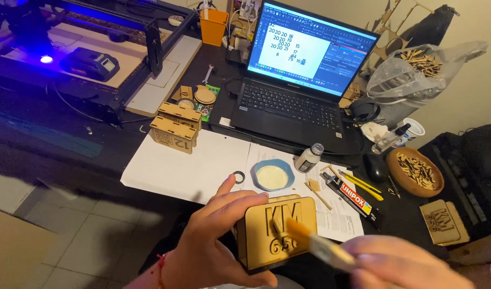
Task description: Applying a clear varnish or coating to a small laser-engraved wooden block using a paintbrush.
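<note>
Wooden plaque (275, 233) near centre, left hand (213, 246) grip clasping its left edge; right hand (400, 262) grip closed on brush (317, 243), bristles touching plaque face.

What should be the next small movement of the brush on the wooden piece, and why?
Probably a short stroke across the raised shapes: the right hand has the brush bristles on the wooden plaque, which the left hand steadies. The blue dish of white liquid lies close.

Bare white paper (186, 168) on the tabletop (117, 142) leaves open room left of the blue dish (272, 177); a small black ring (238, 176) lies just beside the dish; wooden boxes (174, 127) block the paper's far-left corner; the laptop (299, 80) walls off the back; a glue bottle (308, 158), a tube (352, 199) and yellow tools (363, 184) crowd the right.
</note>
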